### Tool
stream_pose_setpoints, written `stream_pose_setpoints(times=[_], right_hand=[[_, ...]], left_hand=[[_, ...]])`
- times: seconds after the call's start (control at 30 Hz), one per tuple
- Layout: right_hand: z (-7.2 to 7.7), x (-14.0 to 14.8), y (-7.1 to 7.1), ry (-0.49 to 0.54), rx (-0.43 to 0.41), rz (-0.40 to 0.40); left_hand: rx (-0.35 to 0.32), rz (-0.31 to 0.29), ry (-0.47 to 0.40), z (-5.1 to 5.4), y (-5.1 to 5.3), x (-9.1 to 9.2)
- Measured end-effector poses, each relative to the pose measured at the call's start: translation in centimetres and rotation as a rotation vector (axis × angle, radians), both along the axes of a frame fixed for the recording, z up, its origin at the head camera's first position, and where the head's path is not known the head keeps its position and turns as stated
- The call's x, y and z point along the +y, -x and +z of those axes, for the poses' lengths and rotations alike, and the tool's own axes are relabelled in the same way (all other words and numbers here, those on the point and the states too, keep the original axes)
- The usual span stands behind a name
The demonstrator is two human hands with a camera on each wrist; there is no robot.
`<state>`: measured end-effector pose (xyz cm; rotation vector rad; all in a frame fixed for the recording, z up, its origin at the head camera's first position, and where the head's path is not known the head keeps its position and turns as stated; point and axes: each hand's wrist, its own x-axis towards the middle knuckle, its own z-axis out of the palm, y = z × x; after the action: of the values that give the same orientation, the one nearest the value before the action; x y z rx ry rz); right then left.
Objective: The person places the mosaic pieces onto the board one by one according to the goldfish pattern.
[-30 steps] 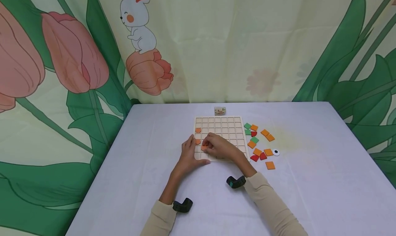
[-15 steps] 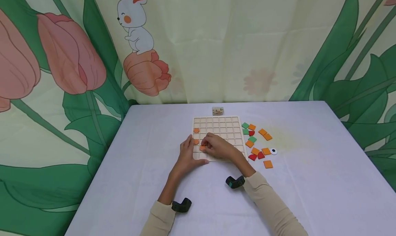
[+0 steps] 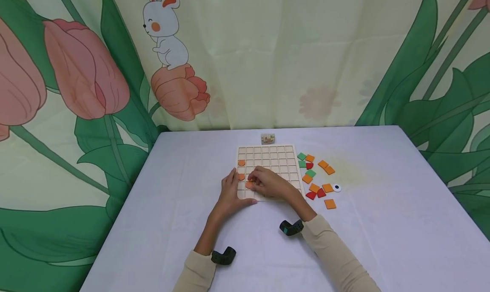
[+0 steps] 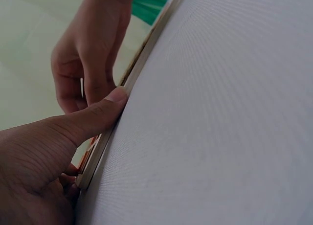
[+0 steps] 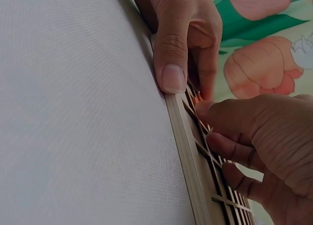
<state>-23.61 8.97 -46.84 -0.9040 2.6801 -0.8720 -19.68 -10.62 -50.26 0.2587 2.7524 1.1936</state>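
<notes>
A pale wooden grid board (image 3: 271, 154) lies on the table. My left hand (image 3: 229, 195) holds its near left corner, with the thumb (image 4: 100, 115) against the front edge and the fingers along the left side. Over the board's lower left part, my right hand (image 3: 271, 183) pinches an orange round tile (image 3: 249, 185) at a cell; the fingertips partly cover it. In the right wrist view a bit of orange shows by the right thumb (image 5: 227, 115). Two more orange round tiles, an upper one (image 3: 241, 163) and a lower one (image 3: 241, 177), sit in the leftmost column.
Right of the board lie several loose tiles: orange squares (image 3: 330, 204), green ones (image 3: 311, 173), red rounded wedges (image 3: 321, 193) and a white disc with a black dot (image 3: 337, 188). A small patterned card (image 3: 268, 139) is behind the board. A printed curtain (image 3: 264, 71) hangs beyond the table.
The head view has shifted slightly, so the scene sits a little further left. Both hands keep almost the same pose on the board and the orange round tile.
</notes>
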Motion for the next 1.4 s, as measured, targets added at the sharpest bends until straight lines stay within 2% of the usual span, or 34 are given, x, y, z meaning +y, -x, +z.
stream_pose_setpoints(times=[0.2, 0.4, 0.77, 1.03, 1.23, 1.4], right_hand=[[0.0, 0.7, -0.6, 0.012, 0.02, -0.025], [0.3, 2.2, -0.9, 0.029, 0.006, -0.086], [0.4, 6.9, -0.2, 0.022, 0.051, -0.167], [0.7, 11.5, 0.5, 0.064, 0.069, -0.297], [0.7, 13.9, 0.7, 0.032, 0.01, -0.457], [0.4, 15.2, 1.0, 0.034, -0.009, -0.482]], left_hand=[[-0.01, -0.001, -0.001, -0.3, -0.1, -0.1], [-0.011, 0.008, -0.005, -0.3, 0.0, 0.1], [-0.017, 0.023, -0.017, -0.3, -0.2, 0.2], [-0.016, 0.013, -0.012, -0.1, -0.2, 0.1], [-0.028, 0.013, -0.005, 0.0, -0.1, 0.1], [-0.019, 0.011, -0.015, 0.1, -0.1, 0.1]])
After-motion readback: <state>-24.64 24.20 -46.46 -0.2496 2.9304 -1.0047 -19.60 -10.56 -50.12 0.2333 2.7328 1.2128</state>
